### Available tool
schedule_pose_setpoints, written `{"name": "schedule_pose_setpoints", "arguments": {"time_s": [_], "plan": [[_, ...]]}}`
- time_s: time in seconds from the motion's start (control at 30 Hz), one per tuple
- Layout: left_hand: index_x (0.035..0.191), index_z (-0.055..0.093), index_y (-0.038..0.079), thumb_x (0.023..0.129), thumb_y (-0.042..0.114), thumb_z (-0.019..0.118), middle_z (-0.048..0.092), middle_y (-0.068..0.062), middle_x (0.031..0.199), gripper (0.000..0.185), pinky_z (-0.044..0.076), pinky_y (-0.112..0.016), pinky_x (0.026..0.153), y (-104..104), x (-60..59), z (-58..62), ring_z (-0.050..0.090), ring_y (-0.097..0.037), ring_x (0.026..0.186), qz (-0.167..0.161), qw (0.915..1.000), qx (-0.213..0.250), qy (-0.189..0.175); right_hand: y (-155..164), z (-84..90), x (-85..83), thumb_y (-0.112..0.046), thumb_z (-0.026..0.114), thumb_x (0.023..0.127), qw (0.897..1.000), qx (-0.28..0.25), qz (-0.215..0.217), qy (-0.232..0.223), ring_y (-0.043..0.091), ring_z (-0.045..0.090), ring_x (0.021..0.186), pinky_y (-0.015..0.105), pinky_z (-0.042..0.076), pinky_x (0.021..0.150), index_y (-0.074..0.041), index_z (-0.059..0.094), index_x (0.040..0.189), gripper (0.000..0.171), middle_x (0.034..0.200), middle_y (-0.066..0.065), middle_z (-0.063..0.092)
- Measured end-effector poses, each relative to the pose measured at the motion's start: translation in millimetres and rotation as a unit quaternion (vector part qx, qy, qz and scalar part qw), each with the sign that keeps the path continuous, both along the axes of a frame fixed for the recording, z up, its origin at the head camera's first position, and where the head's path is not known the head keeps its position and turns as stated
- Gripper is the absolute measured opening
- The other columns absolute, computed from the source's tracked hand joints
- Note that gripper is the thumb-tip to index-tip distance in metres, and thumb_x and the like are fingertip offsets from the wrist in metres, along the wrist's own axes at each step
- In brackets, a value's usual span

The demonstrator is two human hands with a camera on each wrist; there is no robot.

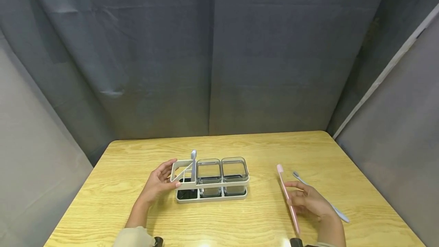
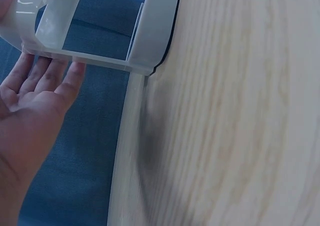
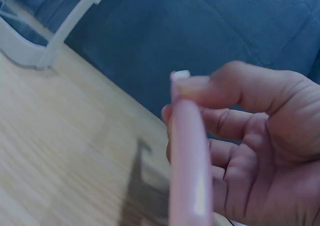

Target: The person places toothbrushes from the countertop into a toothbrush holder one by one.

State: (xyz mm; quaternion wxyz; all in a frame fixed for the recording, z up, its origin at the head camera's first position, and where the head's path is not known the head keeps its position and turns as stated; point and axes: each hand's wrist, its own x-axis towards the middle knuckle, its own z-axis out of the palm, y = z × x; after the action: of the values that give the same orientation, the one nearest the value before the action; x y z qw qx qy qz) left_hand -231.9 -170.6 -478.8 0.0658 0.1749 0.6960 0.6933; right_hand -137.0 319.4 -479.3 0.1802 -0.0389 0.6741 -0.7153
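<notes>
Your right hand (image 1: 310, 201) had the pink toothbrush (image 1: 287, 197) pinched between thumb and fingers partway along the handle, its bristle end pointing away from you and raised off the worktop (image 1: 267, 148). Gripped that far from the head, the brush would swing easily, so a firm pinch and a straight wrist looked wise while you brought it across. Just right of that hand lay a grey toothbrush (image 1: 322, 197), flat on the wood and untouched.

Your left hand (image 1: 158, 182) was spread, fingers straight, pressed against the left end of the white holder (image 1: 209, 180), bracing it without curling round it. That was a good place for it: the holder looked light and would probably slide if nudged. Its left section already carried one upright grey brush (image 1: 193, 163); two clear square cups (image 1: 222, 170) filled the rest. The open slots beside the upright brush looked narrow, so a handle-first, near-vertical approach seemed safest.
</notes>
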Motion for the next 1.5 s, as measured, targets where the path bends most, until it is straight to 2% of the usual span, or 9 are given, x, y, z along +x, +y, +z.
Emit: {"name": "schedule_pose_setpoints", "arguments": {"time_s": [0.13,0.23,0.4,0.6,0.87,0.97,1.17,1.4,1.5], "plan": [[0.138,0.041,0.006,0.071,-0.001,0.078,0.043,-0.017,0.138,0.076,0.037,-0.036,0.098,0,0.9,0.0,0.036,-0.036,0.127,-0.002,1.0,0.001,-0.004,-4,4.8,-4.0,0.003,0.059,0.084,1.0,-0.012,0.001,0.016,0.017,0.057,0.079,0.036,0.05,0.076,0.004,0.033,0.134,0.055,0.092,0.009,0.059],[0.138,0.041,0.006,0.072,-0.001,0.077,0.043,-0.018,0.138,0.076,0.035,-0.04,0.099,0,1.2,-0.2,0.036,-0.037,0.128,-0.005,1.0,0.004,-0.004,-8,8.1,-8.2,0.005,0.057,0.085,0.999,-0.028,0.02,0.038,0.018,0.058,0.081,0.035,0.05,0.076,0.003,0.037,0.132,0.051,0.092,0.01,0.059],[0.138,0.04,0.005,0.072,-0.001,0.077,0.042,-0.018,0.138,0.076,0.036,-0.038,0.098,0,0.9,-0.7,0.035,-0.037,0.128,-0.009,0.9999,0.013,-0.003,-16,13.8,-15.8,0.006,0.056,0.086,0.996,-0.038,0.041,0.063,0.02,0.058,0.083,0.036,0.049,0.077,0.004,0.036,0.131,0.05,0.091,0.009,0.058],[0.139,0.039,0.004,0.072,-0.002,0.077,0.042,-0.019,0.138,0.077,0.033,-0.043,0.1,1,1.3,-1.5,0.037,-0.034,0.128,-0.011,0.9998,0.015,-0.001,-29,26.4,-22.9,0.008,0.054,0.085,0.995,-0.037,0.042,0.08,0.019,0.055,0.08,0.032,0.049,0.071,0.0,0.034,0.134,0.053,0.091,0.009,0.053],[0.138,0.04,0.006,0.071,-0.002,0.077,0.043,-0.019,0.137,0.078,0.032,-0.046,0.1,2,1.8,-1.7,0.035,-0.039,0.127,-0.008,0.9999,0.015,0.001,-51,43.2,-33.6,0.012,0.052,0.085,0.992,-0.075,0.039,0.096,0.016,0.053,0.076,0.027,0.046,0.067,-0.009,0.043,0.127,0.048,0.09,0.008,0.05],[0.138,0.04,0.005,0.07,-0.003,0.077,0.044,-0.019,0.136,0.078,0.032,-0.046,0.1,1,1.1,-2.0,0.035,-0.039,0.127,-0.007,0.9999,0.015,0.002,-60,48.5,-37.9,0.012,0.052,0.084,0.993,-0.073,0.025,0.095,0.016,0.053,0.075,0.028,0.046,0.066,-0.01,0.046,0.124,0.046,0.089,0.007,0.051],[0.138,0.04,0.005,0.07,-0.002,0.077,0.044,-0.019,0.135,0.077,0.03,-0.048,0.101,2,-0.4,-0.9,0.037,-0.038,0.126,-0.008,0.9999,0.013,0.003,-81,59.3,-46.5,0.01,0.053,0.083,0.992,-0.077,-0.013,0.101,0.016,0.054,0.074,0.028,0.047,0.066,-0.006,0.049,0.121,0.042,0.086,0.007,0.053],[0.138,0.04,0.006,0.07,0.0,0.078,0.044,-0.019,0.135,0.078,0.032,-0.044,0.101,1,-0.5,1.7,0.036,-0.038,0.127,-0.007,0.9999,0.012,0.003,-107,67.8,-55.2,0.012,0.05,0.081,0.985,-0.108,0.013,0.133,0.016,0.055,0.073,0.027,0.049,0.068,0.001,0.047,0.12,0.04,0.083,0.008,0.053],[0.138,0.04,0.006,0.071,0.0,0.078,0.044,-0.019,0.136,0.078,0.032,-0.043,0.101,0,-0.6,2.0,0.037,-0.037,0.127,-0.007,0.9999,0.009,0.003,-118,71.0,-59.1,0.012,0.05,0.082,0.984,-0.118,0.01,0.135,0.016,0.056,0.072,0.028,0.049,0.068,0.005,0.045,0.12,0.039,0.083,0.008,0.054]]}}
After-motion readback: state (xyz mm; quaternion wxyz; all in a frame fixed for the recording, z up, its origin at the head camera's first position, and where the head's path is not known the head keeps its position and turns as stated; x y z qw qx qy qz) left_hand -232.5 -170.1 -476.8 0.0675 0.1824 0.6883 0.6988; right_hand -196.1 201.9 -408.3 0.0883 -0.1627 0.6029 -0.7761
